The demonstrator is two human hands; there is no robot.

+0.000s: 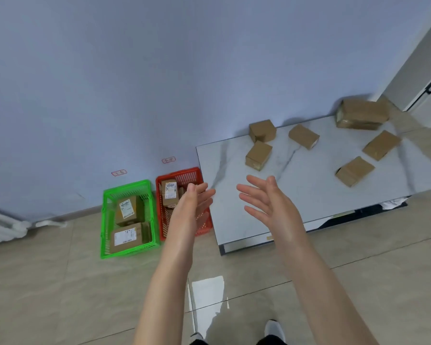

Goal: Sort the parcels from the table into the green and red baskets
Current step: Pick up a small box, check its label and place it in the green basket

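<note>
Beyond my spread, empty right hand (264,200) six brown cardboard parcels (258,155) lie on the white marble table (209,158); my left hand (197,197), equally open, hangs over the red plastic basket (182,174), the green plastic basket (127,188) just left, ready to sort.

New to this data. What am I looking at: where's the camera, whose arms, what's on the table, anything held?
There is no robot here. A person wears one wide-angle camera on the head, looking forward and down, so the two bare arms are the wearer's own. The left hand and right hand are both open with straight fingers and hold nothing. Six brown cardboard parcels lie on the white marble-look table. On the floor to its left stand a red basket, with at least one labelled parcel and partly hidden by the left hand, and a green basket with two.
</note>
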